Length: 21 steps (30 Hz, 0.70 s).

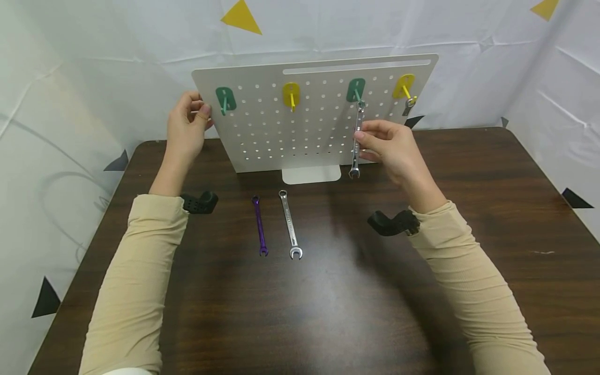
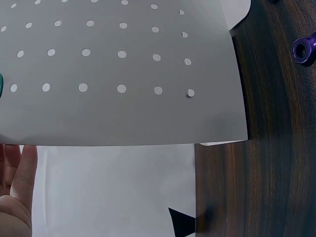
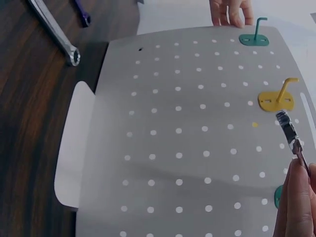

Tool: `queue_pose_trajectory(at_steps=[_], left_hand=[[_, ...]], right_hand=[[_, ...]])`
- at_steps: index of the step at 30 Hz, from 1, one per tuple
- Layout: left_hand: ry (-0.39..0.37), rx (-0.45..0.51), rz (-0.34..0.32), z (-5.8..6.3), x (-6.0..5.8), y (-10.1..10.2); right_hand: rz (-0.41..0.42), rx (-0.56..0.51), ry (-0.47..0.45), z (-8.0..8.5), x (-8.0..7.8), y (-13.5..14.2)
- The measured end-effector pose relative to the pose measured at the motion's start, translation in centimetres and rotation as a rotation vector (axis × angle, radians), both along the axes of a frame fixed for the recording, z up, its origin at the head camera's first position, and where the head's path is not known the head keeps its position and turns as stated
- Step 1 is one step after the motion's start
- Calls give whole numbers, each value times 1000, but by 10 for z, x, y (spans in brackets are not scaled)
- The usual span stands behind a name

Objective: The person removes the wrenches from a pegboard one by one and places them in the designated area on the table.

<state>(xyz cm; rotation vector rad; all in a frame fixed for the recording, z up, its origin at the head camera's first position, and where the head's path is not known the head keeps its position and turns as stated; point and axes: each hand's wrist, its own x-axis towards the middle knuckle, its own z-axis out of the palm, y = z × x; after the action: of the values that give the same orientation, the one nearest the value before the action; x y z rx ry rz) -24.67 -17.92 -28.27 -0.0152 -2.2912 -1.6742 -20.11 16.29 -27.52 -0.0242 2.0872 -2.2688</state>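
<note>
My left hand (image 1: pixel 186 122) grips the left edge of a light grey pegboard (image 1: pixel 262 151), its fingers also showing at that edge in both wrist views. With the right hand (image 1: pixel 391 146) I pinch a silver combination wrench (image 1: pixel 356 146) upright in front of the board. The wrench's ring end is right at the tip of a green hook (image 1: pixel 356 90); its open end points down. Farther right, another wrench (image 1: pixel 409 105) hangs on a yellow hook (image 1: pixel 403 86), mostly hidden behind the board's edge and my hand.
A purple wrench (image 1: pixel 260 226) and a larger silver wrench (image 1: pixel 290 225) lie on the dark wooden table (image 1: pixel 328 323) before the board's white foot (image 1: pixel 311 175). Another green hook (image 1: pixel 225 99) and yellow hook (image 1: pixel 291 95), on the board's left half, hold nothing. White sheeting (image 1: pixel 140 31) hangs behind.
</note>
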Motion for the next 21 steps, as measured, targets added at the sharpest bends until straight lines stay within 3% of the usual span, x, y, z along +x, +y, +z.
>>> queue_pose_trajectory(at_steps=[21], left_hand=[[1,2,-4,1,1,1]], right_hand=[[48,-5,46,7,3,0]])
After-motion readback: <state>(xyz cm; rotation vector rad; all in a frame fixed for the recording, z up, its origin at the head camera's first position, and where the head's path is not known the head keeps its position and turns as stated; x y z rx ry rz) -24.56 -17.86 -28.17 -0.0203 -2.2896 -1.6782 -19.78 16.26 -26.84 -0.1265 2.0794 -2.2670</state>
